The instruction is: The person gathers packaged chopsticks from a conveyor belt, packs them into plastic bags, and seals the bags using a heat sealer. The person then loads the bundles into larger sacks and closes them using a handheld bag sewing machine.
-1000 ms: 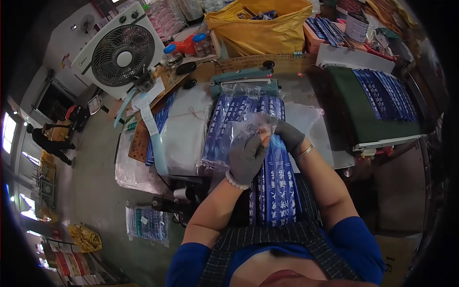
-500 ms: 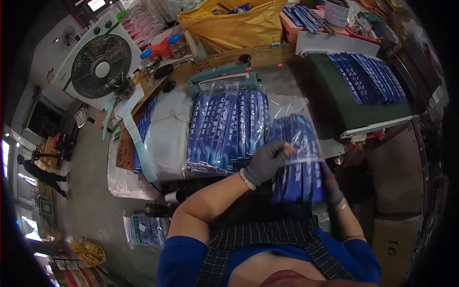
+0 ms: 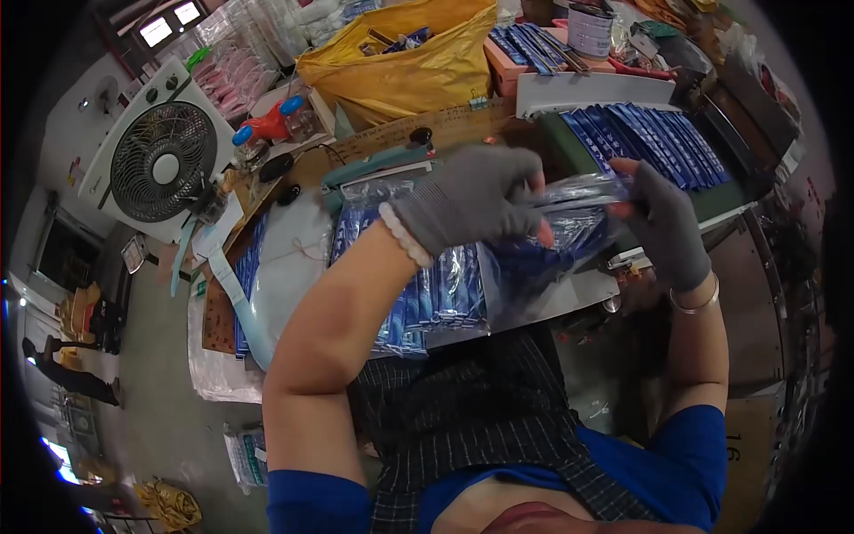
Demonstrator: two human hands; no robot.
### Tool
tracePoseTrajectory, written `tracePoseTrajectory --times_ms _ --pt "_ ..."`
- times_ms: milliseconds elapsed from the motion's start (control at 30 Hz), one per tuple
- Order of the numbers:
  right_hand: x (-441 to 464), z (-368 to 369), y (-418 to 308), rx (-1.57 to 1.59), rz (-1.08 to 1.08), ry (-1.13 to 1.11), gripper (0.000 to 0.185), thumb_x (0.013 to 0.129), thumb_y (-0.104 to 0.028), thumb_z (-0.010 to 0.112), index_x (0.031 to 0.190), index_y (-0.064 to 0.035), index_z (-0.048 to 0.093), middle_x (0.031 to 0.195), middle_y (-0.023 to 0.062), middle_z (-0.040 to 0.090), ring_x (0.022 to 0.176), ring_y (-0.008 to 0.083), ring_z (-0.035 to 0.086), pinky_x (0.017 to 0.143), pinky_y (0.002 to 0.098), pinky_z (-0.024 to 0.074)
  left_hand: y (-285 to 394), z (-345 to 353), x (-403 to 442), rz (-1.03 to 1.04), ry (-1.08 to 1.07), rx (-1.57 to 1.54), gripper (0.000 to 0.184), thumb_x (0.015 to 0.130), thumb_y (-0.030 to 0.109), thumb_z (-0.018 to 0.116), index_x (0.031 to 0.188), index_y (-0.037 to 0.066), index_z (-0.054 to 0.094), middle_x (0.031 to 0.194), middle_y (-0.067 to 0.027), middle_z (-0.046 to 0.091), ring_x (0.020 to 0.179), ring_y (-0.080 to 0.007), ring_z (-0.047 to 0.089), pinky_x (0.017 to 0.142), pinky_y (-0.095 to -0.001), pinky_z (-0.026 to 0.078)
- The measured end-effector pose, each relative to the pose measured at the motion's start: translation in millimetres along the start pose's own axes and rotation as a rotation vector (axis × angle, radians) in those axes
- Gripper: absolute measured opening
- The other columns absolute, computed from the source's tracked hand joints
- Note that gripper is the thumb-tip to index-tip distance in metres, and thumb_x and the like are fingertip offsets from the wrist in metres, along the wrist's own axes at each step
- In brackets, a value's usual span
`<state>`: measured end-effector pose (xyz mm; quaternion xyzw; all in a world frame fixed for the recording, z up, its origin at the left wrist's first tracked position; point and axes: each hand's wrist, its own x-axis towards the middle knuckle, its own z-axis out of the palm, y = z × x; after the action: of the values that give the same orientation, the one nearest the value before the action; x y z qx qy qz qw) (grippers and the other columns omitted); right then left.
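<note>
My left hand [image 3: 476, 200], in a grey glove with bare fingertips, is raised over the table and grips one side of a clear plastic bag [image 3: 556, 240]. The opposite side of the bag's upper part is pinched by my right hand [image 3: 665, 227], gloved alike. Blue packets show dimly inside the bag, which hangs between both hands and is somewhat blurred. Below my left forearm lie rows of blue printed packets [image 3: 449, 289] in clear plastic. To their left is a stack of clear bags [image 3: 294, 240].
A teal sealing device [image 3: 374, 167] stands behind the packets. More blue packets [image 3: 645, 138] lie on a green surface [image 3: 569, 147] at the right. A yellow sack [image 3: 400, 76] is at the back, a fan [image 3: 165, 160] at the left. A person [image 3: 71, 378] is far left.
Both hands have moved up and away from my body with the bag of packets, now over the table's right part. My view has shifted, and the distant person appears lower.
</note>
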<state>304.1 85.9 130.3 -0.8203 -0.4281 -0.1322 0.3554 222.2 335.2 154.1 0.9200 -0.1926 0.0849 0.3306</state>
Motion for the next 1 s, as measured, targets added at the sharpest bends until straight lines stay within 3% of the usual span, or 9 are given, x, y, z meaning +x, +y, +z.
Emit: tracePoseTrajectory --times_ms 133,233,333,367,433,500,667,767,1000 --pt "8 2 -63 -0.402 -0.399 0.170 0.063 0.067 -0.030 0.076 0.121 -0.0042 0.055 0.089 0.0087 0.056 0.089 0.0263 0.055 0.075 0.0387 0.0449 2 21 -19 0.264 0.159 0.447 0.011 0.080 0.019 0.066 0.083 0.010 0.061 0.080 -0.0060 0.063 0.073 -0.0220 0.060 0.066 -0.0338 0.047" --pt "22 25 -42 -0.208 -0.498 -0.444 0.049 0.070 -0.017 0.068 0.117 -0.0051 0.057 0.092 0.0147 0.057 0.094 0.0342 0.057 0.082 0.0386 0.0469 22 23 -48 0.494 0.545 0.486 0.014 0.079 0.021 0.067 0.086 0.010 0.064 0.082 -0.0028 0.062 0.084 -0.0213 0.062 0.077 -0.0365 0.047" --pt "49 36 -43 0.148 -0.497 -0.246 0.028 0.072 -0.005 0.057 0.100 -0.0014 0.060 0.095 0.0176 0.061 0.084 0.0375 0.059 0.076 0.0379 0.0484 2 52 -74 0.086 0.747 -0.651 0.089 0.066 0.033 0.083 0.136 0.005 0.037 0.121 -0.0127 0.054 0.114 -0.0215 0.052 0.099 -0.0354 0.040" --pt "66 58 -54 0.400 -0.467 -0.078 0.018 0.082 -0.009 0.056 0.096 0.0004 0.061 0.090 0.0131 0.064 0.074 0.0274 0.061 0.071 0.0321 0.0471 -10 58 -89 -0.140 0.492 -0.699 0.116 0.061 0.031 0.088 0.144 0.001 0.014 0.133 -0.0161 0.043 0.120 -0.0213 0.046 0.104 -0.0360 0.035" --pt "96 104 -33 0.791 0.065 -0.385 0.024 0.089 -0.022 0.057 0.098 0.0007 0.062 0.082 0.0066 0.063 0.070 0.0137 0.057 0.069 0.0264 0.0451 -37 78 -97 -0.385 0.407 -1.017 0.104 0.066 0.021 0.084 0.143 0.000 0.017 0.131 -0.0146 0.045 0.119 -0.0200 0.047 0.102 -0.0349 0.037" --pt "131 175 5 0.558 0.097 -0.556 0.033 0.091 -0.031 0.058 0.099 0.0005 0.064 0.081 0.0003 0.059 0.072 0.0073 0.053 0.068 0.0225 0.0439 -89 93 -106 -0.551 0.441 -1.037 0.084 0.070 0.014 0.077 0.138 0.000 0.029 0.121 -0.0121 0.052 0.111 -0.0199 0.052 0.097 -0.0337 0.042" --pt "185 318 56 0.740 0.571 -0.156 0.053 0.086 -0.044 0.061 0.109 0.0030 0.055 0.100 0.0128 0.063 0.090 0.0157 0.058 0.075 0.0269 0.0443 -195 105 -100 -0.799 0.443 -0.967 0.052 0.072 0.012 0.071 0.119 0.000 0.052 0.104 -0.0070 0.062 0.093 -0.0186 0.058 0.088 -0.0311 0.045" --pt "212 331 6 0.613 0.291 0.072 0.060 0.083 -0.050 0.063 0.109 0.0027 0.054 0.102 0.0171 0.061 0.094 0.0182 0.057 0.080 0.0280 0.0429 -241 88 -91 -0.837 0.517 -1.055 0.052 0.072 0.014 0.071 0.119 -0.001 0.053 0.107 -0.0081 0.062 0.094 -0.0196 0.058 0.090 -0.0313 0.043" --pt "185 374 78 0.877 0.585 0.036 0.038 0.086 -0.036 0.061 0.099 -0.0004 0.061 0.093 0.0070 0.062 0.087 0.0156 0.056 0.082 0.0265 0.0420 -287 62 -126 -1.032 0.658 -0.976 0.066 0.069 0.024 0.073 0.122 -0.008 0.050 0.111 -0.0181 0.060 0.099 -0.0266 0.060 0.089 -0.0333 0.046"
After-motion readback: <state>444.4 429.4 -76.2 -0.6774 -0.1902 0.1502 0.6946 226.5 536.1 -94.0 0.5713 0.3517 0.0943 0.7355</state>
